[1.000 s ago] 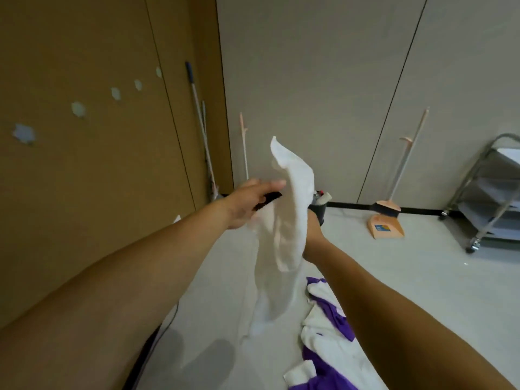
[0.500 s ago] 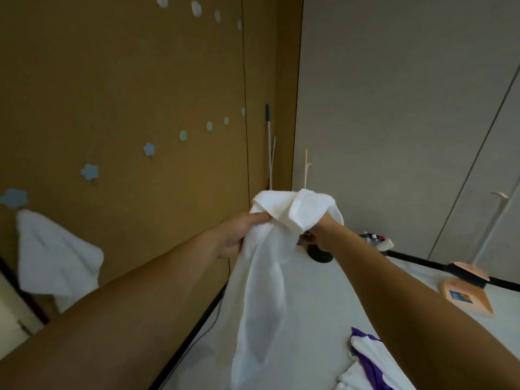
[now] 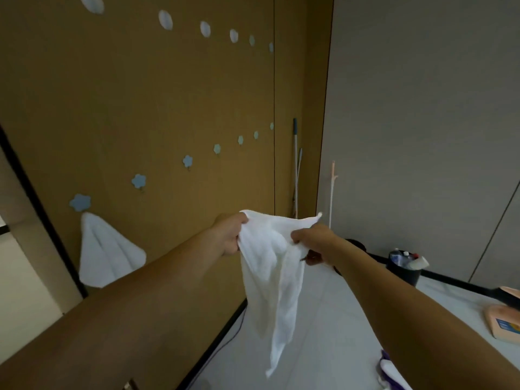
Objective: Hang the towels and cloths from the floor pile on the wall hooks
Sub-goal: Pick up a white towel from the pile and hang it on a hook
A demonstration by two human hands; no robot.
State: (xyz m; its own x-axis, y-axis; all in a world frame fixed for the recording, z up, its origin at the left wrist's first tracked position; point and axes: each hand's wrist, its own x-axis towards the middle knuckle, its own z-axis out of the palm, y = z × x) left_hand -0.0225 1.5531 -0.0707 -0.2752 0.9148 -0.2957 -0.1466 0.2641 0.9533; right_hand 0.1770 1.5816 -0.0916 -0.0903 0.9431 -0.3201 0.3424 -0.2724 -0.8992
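I hold a white cloth [image 3: 271, 280] up in front of me, its top edge stretched between both hands and the rest hanging down. My left hand [image 3: 229, 235] grips the left corner; my right hand [image 3: 315, 242] pinches the right part. On the brown wall to the left runs a row of blue flower-shaped hooks [image 3: 138, 180]. A white towel [image 3: 105, 257] hangs from the nearest blue hook [image 3: 80, 202]. A higher row of white hooks [image 3: 165, 19] crosses the wall's top. The edge of the purple and white floor pile [image 3: 389, 371] shows at the bottom right.
A mop handle [image 3: 295, 164] and a pink stick [image 3: 332, 190] lean in the room's corner. A black bucket of supplies [image 3: 403, 270] stands by the grey wall. A pink dustpan [image 3: 503, 319] lies on the floor at the right edge.
My view has turned up and left toward the brown wall. My hands have spread the cloth's top edge apart. The hung towel has come further into view, and the pile has slid almost out of view.
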